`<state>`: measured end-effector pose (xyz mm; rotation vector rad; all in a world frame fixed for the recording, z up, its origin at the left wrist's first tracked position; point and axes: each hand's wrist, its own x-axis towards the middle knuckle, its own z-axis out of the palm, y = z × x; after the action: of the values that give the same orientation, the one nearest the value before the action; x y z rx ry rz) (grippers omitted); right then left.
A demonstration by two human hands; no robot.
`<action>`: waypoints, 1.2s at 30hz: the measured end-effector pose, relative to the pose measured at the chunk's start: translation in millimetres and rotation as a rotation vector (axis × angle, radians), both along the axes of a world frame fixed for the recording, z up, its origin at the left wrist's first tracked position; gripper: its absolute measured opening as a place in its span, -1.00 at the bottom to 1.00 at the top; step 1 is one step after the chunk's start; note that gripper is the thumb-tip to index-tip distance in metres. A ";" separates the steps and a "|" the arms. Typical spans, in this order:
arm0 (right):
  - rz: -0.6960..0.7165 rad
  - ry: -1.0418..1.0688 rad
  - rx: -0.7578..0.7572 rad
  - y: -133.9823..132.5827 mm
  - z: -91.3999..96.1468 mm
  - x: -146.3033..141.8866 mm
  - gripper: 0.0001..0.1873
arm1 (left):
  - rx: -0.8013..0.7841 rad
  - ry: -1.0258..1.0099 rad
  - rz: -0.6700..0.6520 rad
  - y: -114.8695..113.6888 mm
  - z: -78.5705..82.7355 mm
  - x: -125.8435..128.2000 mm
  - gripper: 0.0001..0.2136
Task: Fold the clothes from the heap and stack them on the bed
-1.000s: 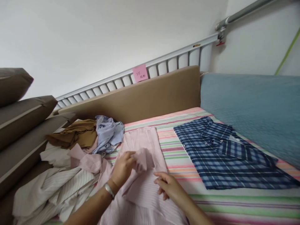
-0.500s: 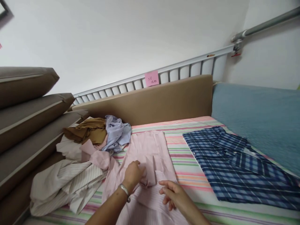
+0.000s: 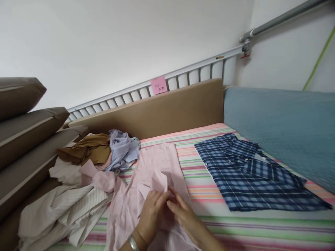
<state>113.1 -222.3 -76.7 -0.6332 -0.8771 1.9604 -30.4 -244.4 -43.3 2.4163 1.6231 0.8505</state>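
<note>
A pale pink striped shirt (image 3: 157,157) lies spread on the striped sheet, its lower part running out of view under my arms. My left hand (image 3: 154,207), with a silver bracelet at the wrist, is closed on the shirt around its collar, which stands up in a fold above the fingers. Against it, my right hand (image 3: 180,207) has bent fingers and thumb pinching the same raised cloth. The fingertips of both hands meet, and the exact bit of fabric between them is partly hidden.
A folded blue plaid shirt (image 3: 235,174) lies to the right by a blue cushion (image 3: 274,122). On the left are crumpled clothes: cream striped (image 3: 65,212), brown (image 3: 91,148) and light blue (image 3: 121,150). Brown cushions (image 3: 34,139) are stacked beyond. A brown padded board (image 3: 162,108) stands behind.
My right hand has moved left to join my left hand and take hold of the pink cloth. The collar part is lifted higher. The view has shifted slightly right.
</note>
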 end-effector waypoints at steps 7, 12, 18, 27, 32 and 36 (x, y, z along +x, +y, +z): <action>-0.105 0.002 -0.167 -7.5 -12.4 -12.8 -0.47 | -0.261 -0.294 -0.042 -34.3 0.4 1.4 -0.77; -0.113 -0.056 -0.094 -5.0 -7.1 -14.9 -0.49 | -0.230 -0.678 0.555 -13.4 -0.3 -25.5 -0.69; 0.042 -0.008 -0.036 -11.3 8.6 -13.6 -0.51 | -0.675 -0.902 0.544 -2.8 -2.1 -31.4 -0.62; -0.083 0.169 -0.272 -5.7 12.4 -12.1 -0.64 | -0.775 -1.633 0.236 -11.2 -6.9 -49.5 -0.85; -0.045 0.127 -0.398 -6.6 2.2 -16.7 -0.69 | -0.703 -1.798 0.236 -9.8 -13.1 -56.2 -0.92; -0.010 0.117 -0.415 -6.4 -1.3 -19.0 -0.67 | -0.831 -1.792 0.259 -9.5 -7.5 -54.4 -0.81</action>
<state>94.1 -228.7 -78.0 -0.7454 -0.3936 2.1645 -84.8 -254.0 -50.9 0.3222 0.9739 1.2827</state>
